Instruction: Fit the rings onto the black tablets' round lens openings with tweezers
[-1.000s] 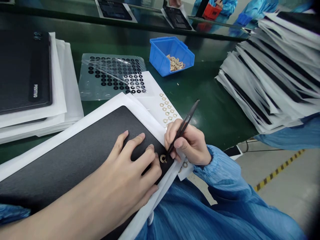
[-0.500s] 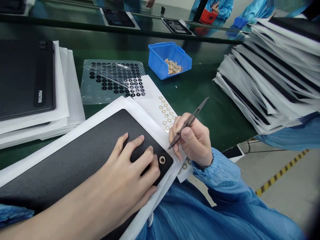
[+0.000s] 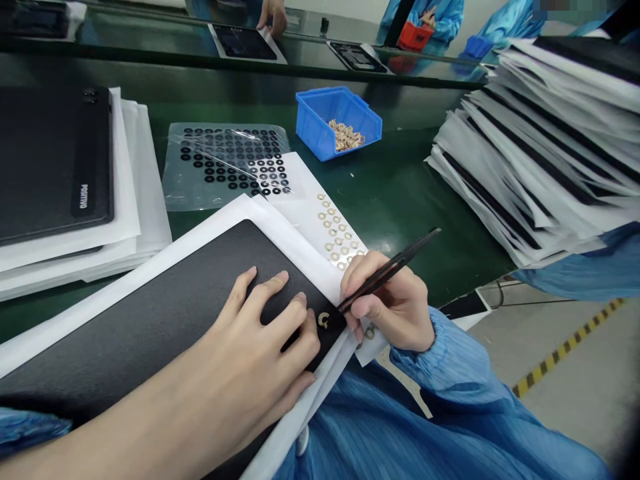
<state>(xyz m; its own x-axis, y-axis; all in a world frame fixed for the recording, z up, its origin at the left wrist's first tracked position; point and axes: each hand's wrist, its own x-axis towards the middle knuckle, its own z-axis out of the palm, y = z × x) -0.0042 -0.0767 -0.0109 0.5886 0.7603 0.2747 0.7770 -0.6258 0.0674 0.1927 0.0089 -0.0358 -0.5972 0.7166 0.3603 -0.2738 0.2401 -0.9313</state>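
Nearest: left hand (image 3: 260,337), bare, palm down on black panel (image 3: 190,287), fingers spread and bent, gripping nothing, just bearing on the surface. Panel lies on white sheet (image 3: 150,270). Right hand (image 3: 387,303), in blue sleeve (image 3: 455,360), is over the panel's near-right corner, fingers pinched round black tweezers (image 3: 395,268), which slant up and right. Gold ring (image 3: 321,321) is on the panel by that corner, just beside the left fingers; tweezer tips point at it. Dark on dark, can't tell if tips touch it or whether the ring sits fully flat.

Step in hand, my read: fine work on the ring with the tweezers, left hand steadying. Next move calls for light, exact tip control and a panel that doesn't shift.

Past the panel: white paper (image 3: 301,203) with rows of gold rings, partly under the panel's sheet; overlapping it, clear film (image 3: 183,192) with black rings. Left, POSITIVO panel (image 3: 45,167) on white sheets; right, tall stack (image 3: 540,153) of dark panels and sheets. Blue bin (image 3: 315,123) with small gold-coloured pieces (image 3: 344,136) stands on green tabletop (image 3: 395,183).

Far strip: co-worker's hand (image 3: 274,17) at dark part (image 3: 243,43); red bin (image 3: 415,38) by another person.
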